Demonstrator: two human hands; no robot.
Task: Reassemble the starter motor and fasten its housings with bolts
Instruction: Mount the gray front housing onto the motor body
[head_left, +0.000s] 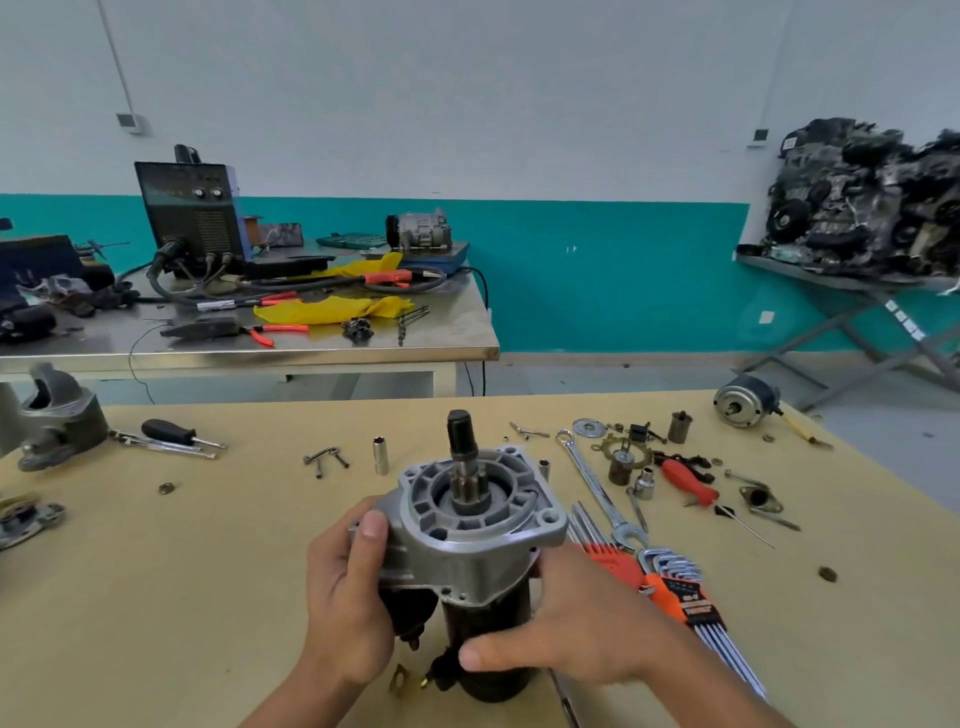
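Starter motor (467, 561), a black steel cylinder capped with a silver casting, appears to stand upright on the wide tan wooden workbench (208, 597), near the front edge and right between both hands.

The left hand (348, 587) is curled round the left flank of the casting, thumb pressed up on the flange. The right hand (576, 623) wraps the black body lower down, thumb laid across the front. Both are gripping firmly.

That silver cast-aluminium housing (483, 530) sits on top, its bolt holes looking empty, and the dark splined shaft (462, 452) pokes up through its centre.

This will be a heavy, rigid lump, top-heavy when stood on end, and the smooth black barrel could slip. I'd hold it by the ribbed casting and round the barrel, never by the shaft.

Just right of the motor lie a set of long silver hex keys in an orange plastic holder (670, 587) and a long chrome spanner (592, 483). Further back are a small silver socket (381, 455), upright, and what look like slim dark bolts (324, 460).
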